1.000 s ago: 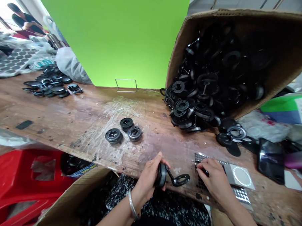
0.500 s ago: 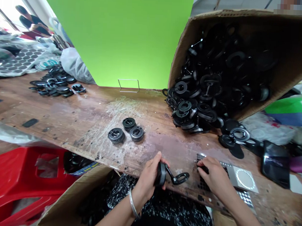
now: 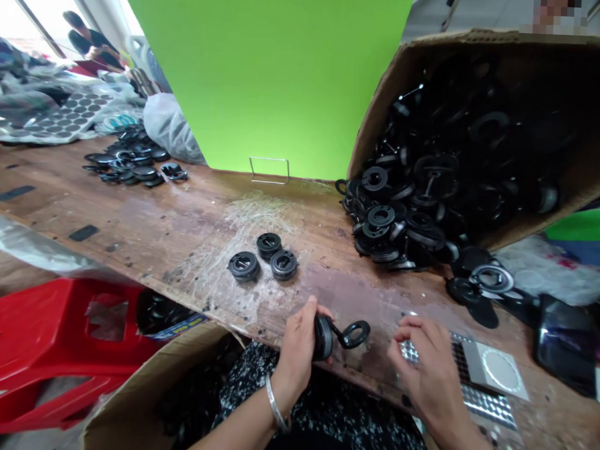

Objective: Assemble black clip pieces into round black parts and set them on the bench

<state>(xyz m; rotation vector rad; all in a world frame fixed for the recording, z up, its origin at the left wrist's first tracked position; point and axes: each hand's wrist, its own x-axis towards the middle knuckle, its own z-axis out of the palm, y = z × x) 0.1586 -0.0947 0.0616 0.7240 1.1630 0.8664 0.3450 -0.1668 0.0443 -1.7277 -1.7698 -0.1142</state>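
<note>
My left hand (image 3: 297,347) is closed around a black round holder (image 3: 323,337) with a ribbed rim. From it a hinged arm reaches right, ending in a black ring (image 3: 355,334). The fingers of my right hand (image 3: 423,366) are curled at the left end of a silver dotted sheet (image 3: 488,404), part of which shows between thumb and forefinger; my palm hides some of it. On this sheet lies a white square piece with a pale circle (image 3: 497,371). Further back on the table, three black round holders (image 3: 243,267) sit grouped together.
A tipped cardboard box (image 3: 380,99) spills black ring parts (image 3: 380,218) at the right. Beyond the sheet lies a dark phone-like slab (image 3: 566,346). A green panel (image 3: 267,71) stands behind; black parts (image 3: 128,161) are heaped left. A red stool (image 3: 31,346) stands below. Another person sits far left.
My right hand has shifted its fingers at the sheet's end, and silver dots now show between them. The ring on the held piece sits slightly higher. The whole view has turned slightly left.
</note>
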